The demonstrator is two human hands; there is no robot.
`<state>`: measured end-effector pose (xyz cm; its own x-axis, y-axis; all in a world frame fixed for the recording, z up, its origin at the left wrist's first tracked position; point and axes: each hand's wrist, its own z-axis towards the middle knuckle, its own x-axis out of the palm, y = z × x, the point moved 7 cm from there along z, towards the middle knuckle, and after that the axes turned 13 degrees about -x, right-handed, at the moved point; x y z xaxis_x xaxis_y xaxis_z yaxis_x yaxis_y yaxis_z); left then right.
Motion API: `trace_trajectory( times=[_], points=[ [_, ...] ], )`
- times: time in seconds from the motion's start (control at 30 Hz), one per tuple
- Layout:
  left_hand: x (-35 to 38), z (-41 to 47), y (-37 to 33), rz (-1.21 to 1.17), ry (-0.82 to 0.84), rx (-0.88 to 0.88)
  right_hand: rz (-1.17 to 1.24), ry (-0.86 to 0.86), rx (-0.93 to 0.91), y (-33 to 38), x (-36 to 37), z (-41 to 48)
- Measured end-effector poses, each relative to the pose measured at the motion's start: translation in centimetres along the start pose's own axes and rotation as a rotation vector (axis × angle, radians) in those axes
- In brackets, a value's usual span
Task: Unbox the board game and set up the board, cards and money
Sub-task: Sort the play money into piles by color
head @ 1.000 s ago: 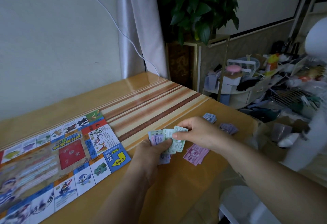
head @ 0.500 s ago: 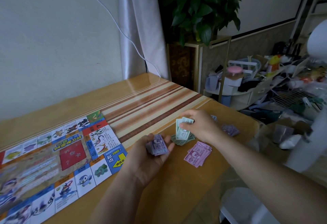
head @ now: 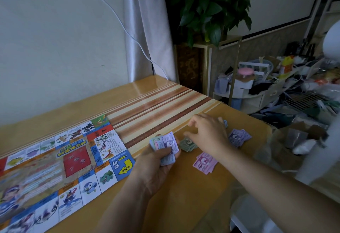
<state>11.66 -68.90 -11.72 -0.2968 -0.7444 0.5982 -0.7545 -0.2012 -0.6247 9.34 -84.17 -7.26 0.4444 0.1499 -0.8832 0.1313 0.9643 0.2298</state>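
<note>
While board lies flat on striped wooden table, left hand grips purple notes; right hand spread loosely beside green notes.

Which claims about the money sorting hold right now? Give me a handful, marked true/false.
1. The left hand grips a stack of play bills. True.
2. The game board is folded shut. False: it lies open and flat on the table.
3. The pink bills lie on the table, in neither hand. True.
4. The right hand holds a raised fan of green bills. False: it holds nothing, its fingers are relaxed, and the green bills lie on the table just below its fingertips.
</note>
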Motion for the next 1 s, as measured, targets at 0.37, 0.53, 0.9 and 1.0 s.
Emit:
trace_trajectory(
  times=[0.37,0.53,0.9,1.0],
  points=[
    [3.2,-0.4,1.5,0.185,0.024,-0.037,0.641,0.185,0.012,0.4,-2.7,-1.5],
    [3.9,-0.1,2.5,-0.061,0.069,-0.164,0.580,-0.089,0.174,-5.7,-4.8,-2.5],
    [5.3,0.0,3.2,-0.082,0.146,-0.114,0.003,-0.129,0.322,-10.5,-2.9,-6.1],
    [5.1,-0.1,2.8,-0.038,0.182,-0.072,-0.108,-0.124,0.319,-10.6,-3.2,-6.1]
  ],
)
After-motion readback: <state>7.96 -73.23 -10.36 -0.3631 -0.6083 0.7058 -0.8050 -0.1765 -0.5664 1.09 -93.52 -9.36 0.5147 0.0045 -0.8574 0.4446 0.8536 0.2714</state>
